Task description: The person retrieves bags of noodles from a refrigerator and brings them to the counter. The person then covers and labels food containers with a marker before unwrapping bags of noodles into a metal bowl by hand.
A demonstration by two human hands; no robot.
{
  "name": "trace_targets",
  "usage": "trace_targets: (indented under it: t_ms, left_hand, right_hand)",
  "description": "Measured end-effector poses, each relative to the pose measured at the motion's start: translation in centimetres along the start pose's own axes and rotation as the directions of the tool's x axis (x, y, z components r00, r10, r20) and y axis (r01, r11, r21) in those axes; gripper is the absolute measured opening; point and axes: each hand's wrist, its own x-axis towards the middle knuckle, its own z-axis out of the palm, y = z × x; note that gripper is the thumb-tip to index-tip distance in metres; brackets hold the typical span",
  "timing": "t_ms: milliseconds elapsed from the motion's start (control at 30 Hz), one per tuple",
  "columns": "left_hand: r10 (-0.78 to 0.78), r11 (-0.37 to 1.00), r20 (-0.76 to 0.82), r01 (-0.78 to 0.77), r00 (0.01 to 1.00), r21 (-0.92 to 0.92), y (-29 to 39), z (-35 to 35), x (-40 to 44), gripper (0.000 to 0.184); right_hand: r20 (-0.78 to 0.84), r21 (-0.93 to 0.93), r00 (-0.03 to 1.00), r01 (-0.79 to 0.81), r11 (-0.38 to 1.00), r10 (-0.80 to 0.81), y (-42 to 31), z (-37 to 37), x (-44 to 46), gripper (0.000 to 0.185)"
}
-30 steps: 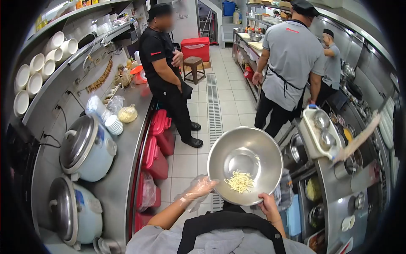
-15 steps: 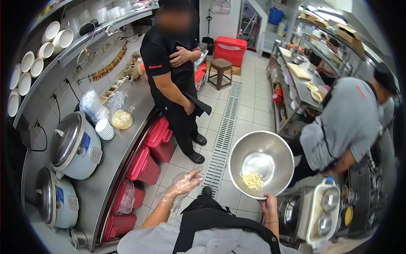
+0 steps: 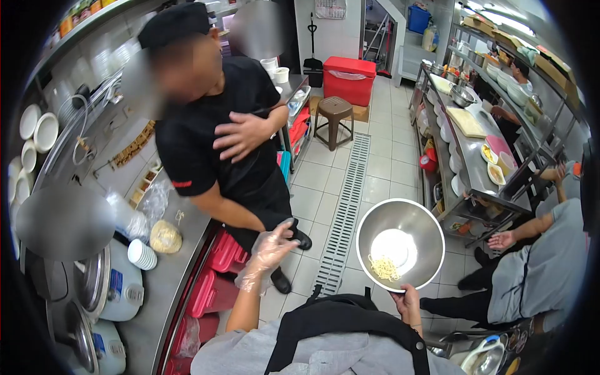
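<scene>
A large steel bowl (image 3: 409,228) with a small heap of pale noodles (image 3: 384,267) at its bottom hangs over the tiled floor. My right hand (image 3: 409,302) grips the bowl by its lower rim. On my left hand (image 3: 272,249) is a clear plastic glove; it is raised, fingers apart, holding nothing, a little way left of the bowl. Just beyond that hand stands a person in black (image 3: 219,134), one hand on the chest and the other arm lowered.
Along the left counter (image 3: 164,281) are rice cookers (image 3: 115,281), stacked cups and a bag of food. Red bins sit below it. A stool (image 3: 334,115) and a red cooler (image 3: 350,81) are ahead. A person in grey (image 3: 540,262) stands at the right.
My left hand has left the bowl's rim and risen, and the view has turned right. The person in black is closer. My right hand still holds the bowl.
</scene>
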Motion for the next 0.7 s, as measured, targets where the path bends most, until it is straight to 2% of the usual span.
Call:
trace_targets:
  t_ms: [33, 67, 133, 167, 233, 267, 333, 400, 433, 533, 600, 667, 700]
  left_hand:
    - [0.051, 0.983, 0.111, -0.07, 0.992, 0.171, 1.6, 0.4, 1.9, 0.061]
    - [0.122, 0.973, 0.217, -0.16, 0.968, 0.166, 1.6, 1.0, 3.6, 0.066]
    - [0.073, 0.994, 0.42, -0.101, 0.905, 0.045, 1.6, 2.7, 6.8, 0.071]
    - [0.058, 0.996, 0.458, -0.085, 0.887, 0.038, 1.4, 3.5, 8.2, 0.071]
    - [-0.019, 0.996, 0.415, -0.02, 0.91, 0.091, 0.3, 5.3, 11.5, 0.068]
    - [-0.075, 0.99, 0.384, 0.022, 0.92, 0.142, -0.1, 5.9, 12.2, 0.067]
    - [-0.185, 0.983, 0.322, 0.173, 0.928, 0.065, -0.7, 6.9, 13.4, 0.066]
    - [-0.182, 0.976, 0.206, 0.151, 0.962, 0.155, -0.3, 7.3, 14.1, 0.063]
    - [-0.201, 0.975, 0.173, 0.179, 0.964, 0.133, -0.8, 7.4, 14.2, 0.062]
    - [-0.286, 0.957, 0.085, 0.282, 0.954, 0.063, 1.8, 7.2, 15.1, 0.06]
    - [-0.32, 0.946, 0.032, 0.317, 0.947, 0.067, 1.5, 6.5, 15.8, 0.059]
    - [-0.336, 0.938, -0.053, 0.33, 0.94, -0.104, 1.9, 6.6, 15.8, 0.06]
    - [-0.353, 0.933, -0.095, 0.341, 0.931, -0.116, 1.7, 6.3, 16.0, 0.06]
  right_hand:
    - [-0.014, -0.006, 1.0, 0.005, 1.0, -0.005, -1.0, 1.0, 1.0, 0.043]
    - [-0.024, -0.012, 1.0, 0.009, 1.0, -0.009, -1.9, 2.1, 2.1, 0.042]
    - [-0.037, -0.026, 0.999, -0.02, 0.999, 0.019, -3.7, 3.6, 5.0, 0.039]
    - [-0.017, -0.04, 1.0, -0.011, 0.999, 0.011, -4.7, 4.3, 6.7, 0.037]
    - [-0.025, -0.129, 1.0, -0.017, 0.992, 0.014, -8.1, 6.7, 11.8, 0.029]
    - [-0.024, -0.126, 1.0, -0.014, 0.992, 0.011, -8.8, 6.7, 14.7, 0.033]
    - [0.034, -0.228, 0.999, -0.008, 0.974, 0.016, -10.9, 8.8, 19.0, 0.031]
    - [0.081, -0.325, 0.996, 0.002, 0.946, 0.026, -13.4, 12.5, 21.5, 0.031]
    - [0.081, -0.379, 0.991, -0.069, 0.923, 0.107, -14.2, 14.0, 23.1, 0.033]
    - [0.213, -0.508, 0.966, -0.017, 0.861, 0.144, -16.3, 21.8, 25.2, 0.031]
    - [0.248, -0.585, 0.94, -0.048, 0.81, 0.234, -15.4, 26.0, 29.2, 0.03]
    - [0.316, -0.63, 0.875, -0.096, 0.77, 0.368, -14.0, 30.8, 31.3, 0.029]
    - [0.354, -0.659, 0.841, -0.086, 0.747, 0.41, -12.9, 33.0, 32.6, 0.028]
